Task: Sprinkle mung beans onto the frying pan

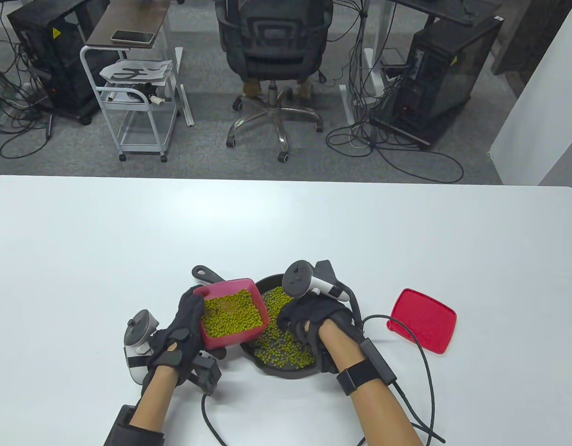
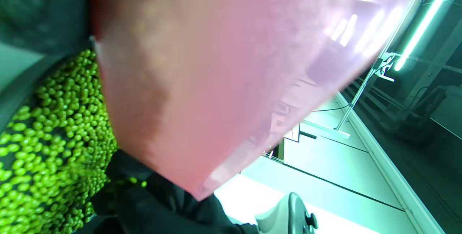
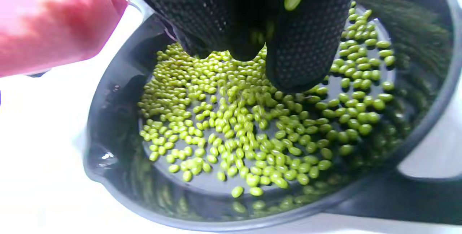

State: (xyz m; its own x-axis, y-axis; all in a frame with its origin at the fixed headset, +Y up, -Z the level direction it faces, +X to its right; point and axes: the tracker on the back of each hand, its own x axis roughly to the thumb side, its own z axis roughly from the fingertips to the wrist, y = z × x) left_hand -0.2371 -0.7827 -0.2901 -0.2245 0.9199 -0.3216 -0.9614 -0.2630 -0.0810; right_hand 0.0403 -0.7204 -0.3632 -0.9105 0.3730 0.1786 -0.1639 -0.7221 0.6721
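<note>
A black frying pan [image 1: 286, 374] lies near the table's front edge, with green mung beans [image 1: 286, 348] spread over its floor. My left hand [image 1: 200, 325] grips a red plastic container [image 1: 220, 341] of mung beans and holds it tilted above the pan's left side. My right hand [image 1: 286, 323] hovers over the pan's middle, its fingertips bunched together on a few beans. In the right wrist view the gloved fingers [image 3: 299, 53] hang close above the beans [image 3: 245, 129] inside the pan [image 3: 108, 176], and the container [image 3: 54, 25] is at the upper left. The left wrist view is filled by the container [image 2: 223, 75], with beans [image 2: 47, 147] below it.
The container's red lid [image 1: 423, 320] lies flat to the right of the pan. A black cable [image 1: 425, 362] loops from my right wrist across the table by the lid. The pan's handle [image 1: 207, 274] points to the far left. The white table [image 1: 286, 223] stretches beyond the pan.
</note>
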